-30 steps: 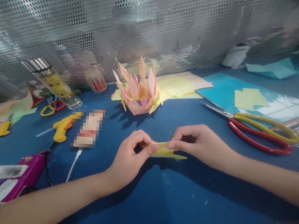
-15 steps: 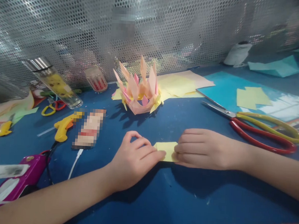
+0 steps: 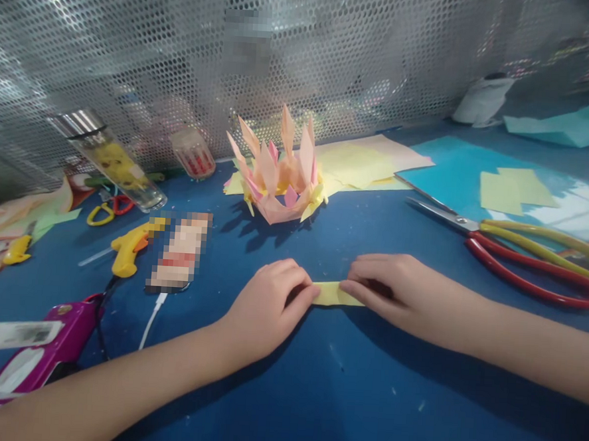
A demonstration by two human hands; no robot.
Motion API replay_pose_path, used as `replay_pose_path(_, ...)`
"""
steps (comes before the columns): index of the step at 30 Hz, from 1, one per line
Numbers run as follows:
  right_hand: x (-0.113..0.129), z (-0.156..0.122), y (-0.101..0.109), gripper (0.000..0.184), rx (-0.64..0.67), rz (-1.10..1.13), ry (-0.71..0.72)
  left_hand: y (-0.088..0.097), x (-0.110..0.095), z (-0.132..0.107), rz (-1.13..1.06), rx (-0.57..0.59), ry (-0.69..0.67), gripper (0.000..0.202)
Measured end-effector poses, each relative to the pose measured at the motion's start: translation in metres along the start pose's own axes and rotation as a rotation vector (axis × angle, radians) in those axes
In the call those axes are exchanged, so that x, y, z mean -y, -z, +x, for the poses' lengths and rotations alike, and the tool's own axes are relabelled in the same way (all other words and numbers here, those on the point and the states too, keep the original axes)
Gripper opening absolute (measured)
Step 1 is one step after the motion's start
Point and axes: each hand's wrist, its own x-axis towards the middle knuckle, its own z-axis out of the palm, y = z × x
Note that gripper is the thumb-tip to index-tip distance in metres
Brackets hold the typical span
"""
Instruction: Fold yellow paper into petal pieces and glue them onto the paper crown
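Observation:
A small folded yellow paper piece [image 3: 330, 294] lies flat on the blue table [image 3: 314, 395]. My left hand [image 3: 264, 308] presses its left end with curled fingers. My right hand [image 3: 400, 293] presses the right end, fingers close together and laid over the paper. Much of the paper is hidden under both hands. Behind them stands a pink and yellow folded paper flower [image 3: 280, 176].
Large red and yellow scissors [image 3: 526, 258] lie at the right on teal paper [image 3: 457, 174] with yellow squares [image 3: 516, 191]. Left: a yellow glue gun [image 3: 131, 244], a purple device [image 3: 36, 358], a clear bottle [image 3: 111, 163], small scissors [image 3: 106, 210]. A perforated metal wall [image 3: 304, 55] closes the back.
One second ago both hands held the yellow paper pinched above the table. They laid it down and flattened it, and now it looks narrower under my fingertips.

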Motion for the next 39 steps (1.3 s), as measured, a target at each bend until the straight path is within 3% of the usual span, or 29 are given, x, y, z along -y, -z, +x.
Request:
replay_pose_path(7, 0.002, 0.0, -0.005, 0.033, -0.004, -0.104, -0.097, 0.0, 0.001, 0.003, -0.1, -0.009, 0.136, 0.016)
replay_pose_path(10, -0.003, 0.0, -0.002, 0.033, -0.009, -0.057, -0.035, 0.0, 0.0, 0.002, -0.16, -0.005, 0.158, 0.01)
replay_pose_path(13, -0.01, 0.0, 0.001, 0.02, -0.021, 0.007, 0.146, 0.001, 0.001, -0.001, -0.12, -0.055, 0.044, 0.007)
replay_pose_path(15, -0.013, -0.001, 0.002, 0.014, -0.079, -0.031, 0.344, 0.0, 0.002, -0.003, -0.069, -0.13, -0.091, 0.007)
replay_pose_path(18, -0.015, -0.002, 0.004, 0.021, -0.176, -0.251, 0.623, -0.001, 0.005, -0.006, 0.066, -0.239, -0.283, 0.007)
replay_pose_path(20, -0.015, -0.002, 0.005, 0.025, -0.165, -0.35, 0.684, -0.003, 0.006, -0.007, 0.191, -0.249, -0.396, 0.011)
replay_pose_path(23, -0.014, -0.001, 0.008, 0.025, -0.059, -0.248, 0.656, -0.005, 0.007, -0.007, 0.296, -0.218, -0.503, 0.011)
replay_pose_path(29, -0.012, -0.003, 0.014, 0.019, 0.099, -0.008, 0.494, -0.001, 0.008, -0.007, 0.355, -0.207, -0.571, 0.007)
replay_pose_path(34, -0.012, -0.003, 0.016, 0.016, 0.203, 0.08, 0.383, 0.005, 0.007, -0.006, 0.535, -0.094, -0.734, 0.024)
replay_pose_path(37, -0.01, -0.004, 0.016, 0.014, 0.203, 0.103, 0.324, 0.005, 0.007, -0.004, 0.501, -0.043, -0.704, 0.03)
replay_pose_path(39, -0.006, -0.005, 0.016, 0.015, 0.192, 0.099, 0.258, 0.003, 0.007, -0.004, 0.399, -0.012, -0.586, 0.026)
